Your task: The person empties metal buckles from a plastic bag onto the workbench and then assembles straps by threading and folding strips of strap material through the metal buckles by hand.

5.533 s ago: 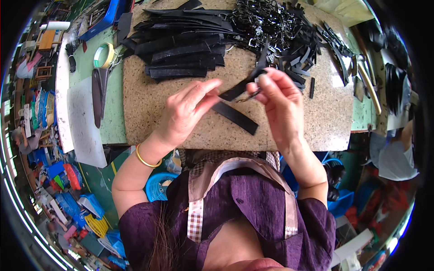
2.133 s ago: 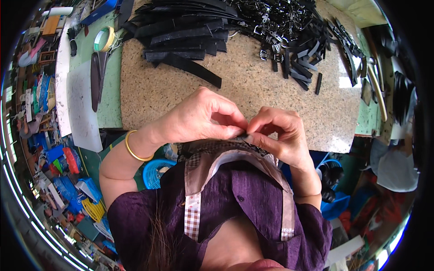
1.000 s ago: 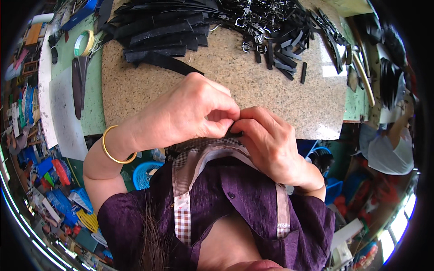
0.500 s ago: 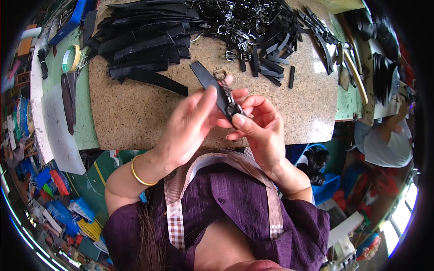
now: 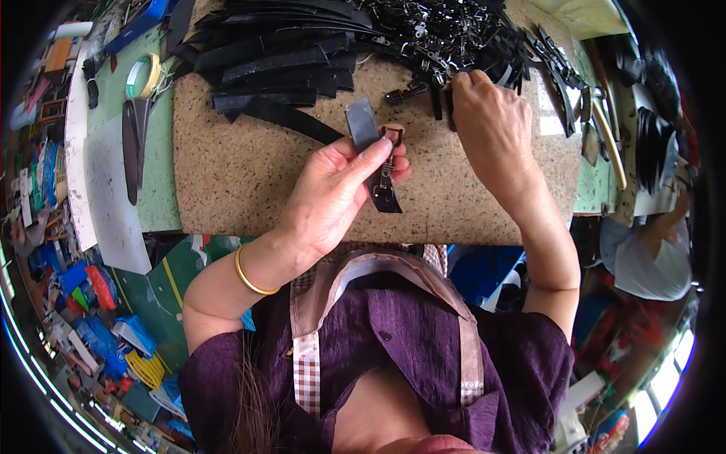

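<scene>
Tape roll (image 5: 155, 78): I see it on the green surface (image 5: 160, 181).
Pale sheet (image 5: 113, 204): I find it lying along that surface's left side.
Blue tray (image 5: 140, 26): upper left of my view.
Yellow basket (image 5: 148, 368): I pick it out lower left, near a red object (image 5: 100, 287).
Person in pale garment (image 5: 646, 265): far right of my view.

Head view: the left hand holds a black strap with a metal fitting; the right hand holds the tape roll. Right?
No: the head view shows the right hand at the small black strips, away from the tape roll. The left hand does hold the black strap with its metal fitting.
</scene>
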Demonstrator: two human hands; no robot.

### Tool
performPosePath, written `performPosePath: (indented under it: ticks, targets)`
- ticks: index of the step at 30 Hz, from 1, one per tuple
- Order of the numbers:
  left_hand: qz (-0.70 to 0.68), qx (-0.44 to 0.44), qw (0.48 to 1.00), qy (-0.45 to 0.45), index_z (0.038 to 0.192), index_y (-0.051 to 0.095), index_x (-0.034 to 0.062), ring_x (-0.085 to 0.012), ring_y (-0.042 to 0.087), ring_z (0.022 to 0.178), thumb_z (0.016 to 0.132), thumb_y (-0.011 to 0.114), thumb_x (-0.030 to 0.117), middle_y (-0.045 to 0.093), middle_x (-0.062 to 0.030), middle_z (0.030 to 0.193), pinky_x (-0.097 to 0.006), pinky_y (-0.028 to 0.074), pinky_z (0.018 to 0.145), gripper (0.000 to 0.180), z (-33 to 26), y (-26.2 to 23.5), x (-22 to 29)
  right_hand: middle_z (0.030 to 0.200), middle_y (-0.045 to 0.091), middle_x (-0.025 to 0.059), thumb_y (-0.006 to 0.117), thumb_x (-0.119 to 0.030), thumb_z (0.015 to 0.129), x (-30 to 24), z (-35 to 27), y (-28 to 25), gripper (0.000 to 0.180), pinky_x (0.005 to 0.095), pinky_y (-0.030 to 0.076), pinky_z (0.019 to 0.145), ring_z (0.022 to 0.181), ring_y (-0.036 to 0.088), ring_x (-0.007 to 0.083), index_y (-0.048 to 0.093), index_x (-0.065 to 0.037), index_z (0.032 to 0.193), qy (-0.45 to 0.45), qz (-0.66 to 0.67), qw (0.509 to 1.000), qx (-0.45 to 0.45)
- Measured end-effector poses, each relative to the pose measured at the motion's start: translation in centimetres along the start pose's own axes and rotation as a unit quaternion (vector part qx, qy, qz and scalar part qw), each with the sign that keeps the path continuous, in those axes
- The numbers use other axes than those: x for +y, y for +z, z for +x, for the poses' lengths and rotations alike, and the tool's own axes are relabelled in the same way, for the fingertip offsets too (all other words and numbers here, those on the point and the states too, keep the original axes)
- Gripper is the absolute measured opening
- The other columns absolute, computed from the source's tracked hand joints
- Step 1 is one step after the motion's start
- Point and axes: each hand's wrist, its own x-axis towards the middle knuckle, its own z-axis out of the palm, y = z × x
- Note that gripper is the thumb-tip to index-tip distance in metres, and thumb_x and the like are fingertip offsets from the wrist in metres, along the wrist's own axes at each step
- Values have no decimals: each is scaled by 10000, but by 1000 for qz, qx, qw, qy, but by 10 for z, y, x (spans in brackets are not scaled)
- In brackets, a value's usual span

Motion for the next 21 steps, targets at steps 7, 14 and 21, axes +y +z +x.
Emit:
performPosePath:
  ticks: [7,14,21]
  targets:
    - [73,17,997,0,1061,586,25,-187,618,901,891,605,127,623,-82,997,-321,506,823,199,-1,-3,2,795,620,168,644,66,671,-10,2,-2,179,345,538,537,707,673,272,585,51,839,-8,2,1000,5]
    - [90,3,996,22,1021,600,19,-192,636,862,879,619,121,644,-115,975,-317,516,808,176,-5,-6,3,681,617,164,601,42,720,0,5,0,22,357,516,503,626,669,280,594,33,701,12,42,998,35]
    - [90,0,995,34,987,595,29,-199,641,877,870,632,123,653,-113,965,-324,515,822,154,-6,-6,3,677,613,127,622,-35,754,5,6,6,51,365,512,529,629,659,265,625,-27,703,7,30,999,41]
